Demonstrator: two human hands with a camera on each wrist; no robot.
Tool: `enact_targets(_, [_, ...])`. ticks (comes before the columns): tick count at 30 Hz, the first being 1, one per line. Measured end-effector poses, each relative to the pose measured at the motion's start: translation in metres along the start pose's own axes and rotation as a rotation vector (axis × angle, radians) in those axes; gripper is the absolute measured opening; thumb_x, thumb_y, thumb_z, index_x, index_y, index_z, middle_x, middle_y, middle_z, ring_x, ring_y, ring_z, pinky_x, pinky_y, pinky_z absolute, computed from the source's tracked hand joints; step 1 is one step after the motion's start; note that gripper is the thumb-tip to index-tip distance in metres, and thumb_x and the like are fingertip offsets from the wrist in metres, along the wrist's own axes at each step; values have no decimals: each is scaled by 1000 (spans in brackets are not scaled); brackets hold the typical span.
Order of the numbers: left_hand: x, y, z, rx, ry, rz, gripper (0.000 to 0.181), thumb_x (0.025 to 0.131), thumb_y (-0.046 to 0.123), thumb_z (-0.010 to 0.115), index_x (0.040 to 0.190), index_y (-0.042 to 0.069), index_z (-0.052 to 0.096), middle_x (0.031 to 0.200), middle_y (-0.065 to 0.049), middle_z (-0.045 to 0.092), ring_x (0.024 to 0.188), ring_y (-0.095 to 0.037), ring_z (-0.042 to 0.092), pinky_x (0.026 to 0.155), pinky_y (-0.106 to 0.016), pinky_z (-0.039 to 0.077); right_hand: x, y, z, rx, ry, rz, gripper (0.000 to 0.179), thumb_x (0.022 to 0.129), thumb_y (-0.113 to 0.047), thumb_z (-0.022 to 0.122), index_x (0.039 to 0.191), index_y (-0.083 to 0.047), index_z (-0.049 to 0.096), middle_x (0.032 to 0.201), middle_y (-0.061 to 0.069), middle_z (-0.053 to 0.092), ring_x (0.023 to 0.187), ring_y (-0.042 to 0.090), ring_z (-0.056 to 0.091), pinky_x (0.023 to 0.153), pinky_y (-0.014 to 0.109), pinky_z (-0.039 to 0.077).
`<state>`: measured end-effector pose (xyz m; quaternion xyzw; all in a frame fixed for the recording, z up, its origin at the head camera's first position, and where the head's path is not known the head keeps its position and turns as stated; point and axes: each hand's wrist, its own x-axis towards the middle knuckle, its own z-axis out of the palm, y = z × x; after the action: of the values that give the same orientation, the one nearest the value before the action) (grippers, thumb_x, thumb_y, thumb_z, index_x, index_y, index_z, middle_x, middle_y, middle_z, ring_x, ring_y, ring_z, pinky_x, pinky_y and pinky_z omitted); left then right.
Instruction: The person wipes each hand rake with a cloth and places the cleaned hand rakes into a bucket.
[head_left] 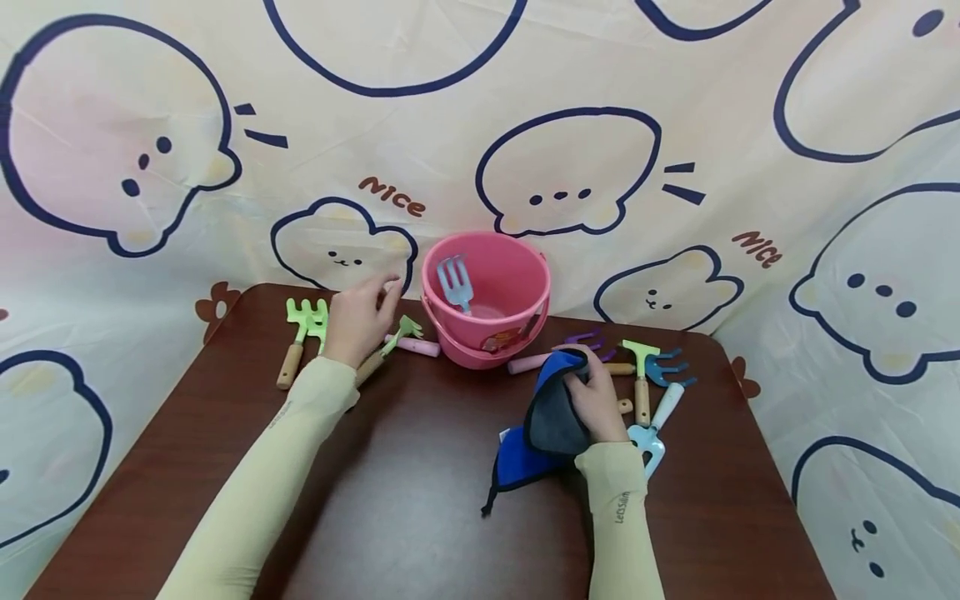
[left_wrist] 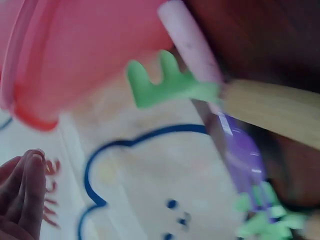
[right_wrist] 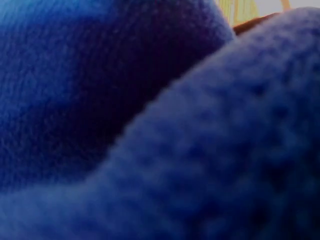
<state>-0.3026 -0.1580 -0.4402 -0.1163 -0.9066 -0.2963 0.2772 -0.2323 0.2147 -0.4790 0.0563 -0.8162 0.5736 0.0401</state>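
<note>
My left hand (head_left: 363,317) is raised just left of a pink bucket (head_left: 510,283), with nothing in its fingers. In the left wrist view, its fingers (left_wrist: 31,192) lie fairly straight beside the bucket wall. A light blue toy fork (head_left: 456,283) leans tines-up inside the bucket. Below the left hand lies a small green rake (left_wrist: 175,90) with a wooden handle, crossing a pink handle (left_wrist: 187,40). On the other side, my right hand (head_left: 596,396) grips a blue-and-grey cloth (head_left: 551,417), whose lower part hangs over the table. Blue fabric (right_wrist: 200,160) fills the right wrist view.
Green rakes (head_left: 306,317) lie at the table's back left. At the right are a green-headed tool (head_left: 642,350), a dark blue rake (head_left: 663,368), a light blue trowel (head_left: 651,442) and a purple rake (head_left: 585,337). A printed curtain (head_left: 435,150) hangs behind the brown table (head_left: 420,500).
</note>
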Motion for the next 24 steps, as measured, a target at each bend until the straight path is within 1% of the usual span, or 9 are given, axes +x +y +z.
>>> enact_targets(2, [-8, -12, -3, 7, -9, -36, 26, 105, 25, 60, 114, 5, 74, 91, -15, 77, 76, -33, 71, 71, -50, 57, 0, -2, 1, 17, 4, -2, 38, 103, 0, 51, 137, -13, 62, 143, 12, 59, 129, 32, 55, 116, 55, 36])
enact_targets(3, [-13, -17, -4, 13, -38, -65, 25, 105, 24, 61, 111, 4, 74, 92, -16, 76, 77, -33, 71, 71, -50, 56, 1, -3, 1, 29, 4, 0, 40, 102, 1, 50, 138, -14, 61, 145, 11, 58, 128, 32, 55, 116, 55, 37])
enact_targets(7, [-38, -35, -4, 73, -239, -179, 23, 98, 22, 69, 109, 2, 71, 96, -17, 73, 85, -34, 69, 75, -52, 55, 1, -3, 3, 45, -9, 12, 42, 103, 1, 51, 140, -16, 60, 146, 10, 57, 129, 31, 55, 116, 54, 38])
enact_targets(9, [-52, -40, -2, 117, -343, -226, 31, 93, 25, 77, 112, 2, 68, 98, -17, 71, 87, -36, 68, 76, -55, 54, 1, -3, 4, 51, -4, 8, 45, 102, 2, 50, 142, -17, 58, 149, 9, 55, 133, 30, 52, 118, 54, 36])
enact_targets(12, [-71, -45, 3, 197, -434, -263, 47, 84, 27, 85, 118, 3, 64, 103, -19, 71, 91, -41, 68, 79, -59, 53, 0, -4, 4, 53, 39, -14, 60, 100, 9, 46, 152, -21, 47, 153, 9, 47, 140, 31, 44, 121, 56, 31])
enact_targets(14, [-81, -47, 7, 236, -450, -266, 50, 81, 25, 87, 119, 3, 64, 106, -21, 72, 93, -43, 68, 83, -60, 51, -1, -4, 5, 25, 86, -49, 71, 96, 14, 44, 156, -25, 41, 153, 11, 41, 142, 32, 38, 121, 59, 29])
enact_targets(16, [-87, -48, 11, 270, -443, -249, 46, 81, 22, 87, 118, 2, 66, 106, -22, 73, 94, -43, 69, 86, -60, 50, -2, -5, 5, -24, 136, -89, 76, 94, 16, 46, 156, -28, 42, 149, 12, 39, 140, 33, 38, 118, 58, 32])
enact_targets(20, [-92, -48, 13, 255, -444, -217, 32, 91, 16, 77, 112, -3, 64, 99, -23, 69, 93, -41, 67, 84, -58, 49, -5, -9, 6, -198, 230, -188, 55, 95, 6, 60, 139, -28, 65, 139, 13, 42, 124, 30, 47, 96, 46, 46])
enact_targets(24, [-92, -47, 5, 144, -482, -249, 25, 98, 10, 64, 114, -6, 52, 93, -23, 64, 86, -40, 66, 76, -56, 51, -9, -15, 6, -367, 348, -287, 30, 91, -2, 73, 115, -19, 80, 114, 13, 46, 99, 23, 47, 73, 35, 43])
